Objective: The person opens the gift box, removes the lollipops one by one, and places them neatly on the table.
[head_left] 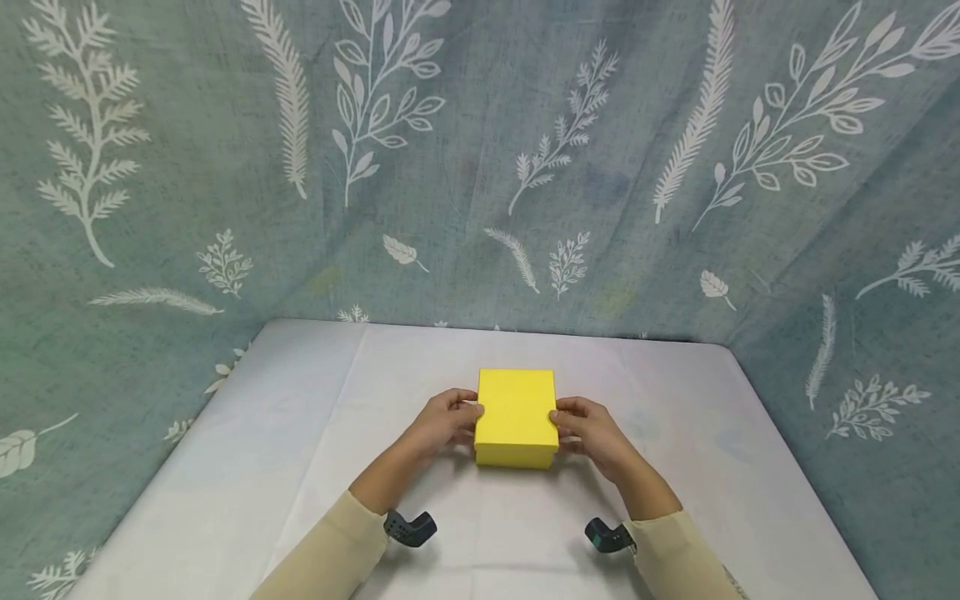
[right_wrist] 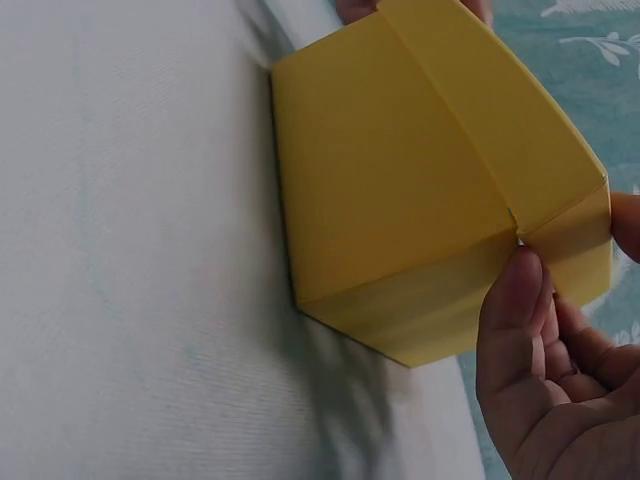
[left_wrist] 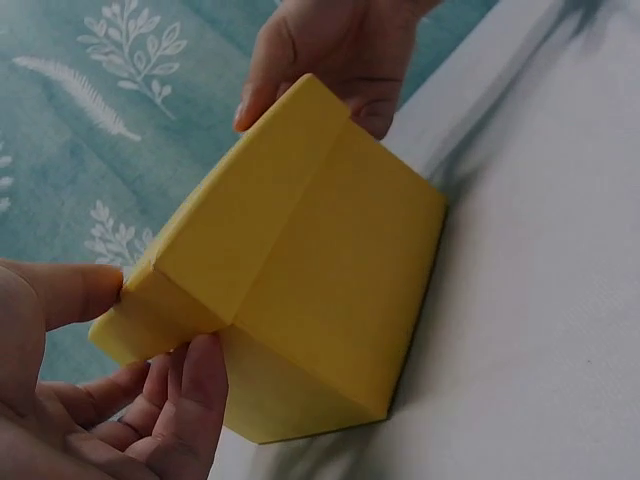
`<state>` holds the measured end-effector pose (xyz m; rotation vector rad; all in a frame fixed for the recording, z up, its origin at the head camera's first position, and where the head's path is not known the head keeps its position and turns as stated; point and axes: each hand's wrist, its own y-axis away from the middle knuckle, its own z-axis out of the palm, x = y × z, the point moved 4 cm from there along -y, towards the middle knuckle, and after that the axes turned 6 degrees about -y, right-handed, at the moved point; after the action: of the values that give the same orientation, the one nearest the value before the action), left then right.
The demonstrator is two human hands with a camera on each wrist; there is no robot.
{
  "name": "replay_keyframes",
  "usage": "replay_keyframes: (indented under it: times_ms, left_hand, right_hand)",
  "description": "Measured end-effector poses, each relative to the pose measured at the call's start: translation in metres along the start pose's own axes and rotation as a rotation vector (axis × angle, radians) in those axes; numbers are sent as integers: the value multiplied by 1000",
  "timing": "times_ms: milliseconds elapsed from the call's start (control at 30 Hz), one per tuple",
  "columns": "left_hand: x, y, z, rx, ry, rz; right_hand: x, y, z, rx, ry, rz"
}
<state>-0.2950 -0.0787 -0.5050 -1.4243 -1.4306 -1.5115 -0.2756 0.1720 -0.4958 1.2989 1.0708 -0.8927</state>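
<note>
A yellow lidded cardboard box (head_left: 516, 408) stands on the white table, its lid (left_wrist: 240, 210) seated over the body (right_wrist: 390, 190). On the box's left side, my left hand (head_left: 444, 421) pinches the lid, thumb at its top edge and fingertips under its rim. From the opposite side my right hand (head_left: 591, 429) grips the lid likewise, as the right wrist view shows with fingertips at the lower rim. In that view a small gap appears at the lid's near corner. The box's contents are hidden.
White cloth covers the table (head_left: 660, 400). Behind it and along both sides hangs a green-blue curtain (head_left: 450, 167) with white leaf prints. Dark camera mounts (head_left: 409, 529) sit on both wrists, close to the beige sleeves (head_left: 330, 554).
</note>
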Motion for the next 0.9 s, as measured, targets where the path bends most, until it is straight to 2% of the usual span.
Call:
replay_keyframes:
  times_ms: [200, 400, 567, 767, 900]
  left_hand:
    - [11, 6, -1, -32, -10, 46]
    - [14, 13, 0, -85, -74, 39]
    - [16, 23, -1, -127, -97, 54]
    - [23, 33, -5, -104, -124, 85]
    - [33, 42, -9, -87, -138, 117]
  right_hand:
    - [-4, 2, -1, 8, 22, -16]
    - [-7, 10, 0, 39, 100, -10]
    - [-12, 21, 3, 1, 157, -56]
    - [-22, 32, 6, -48, 232, -90]
    - [-33, 39, 8, -30, 305, -132]
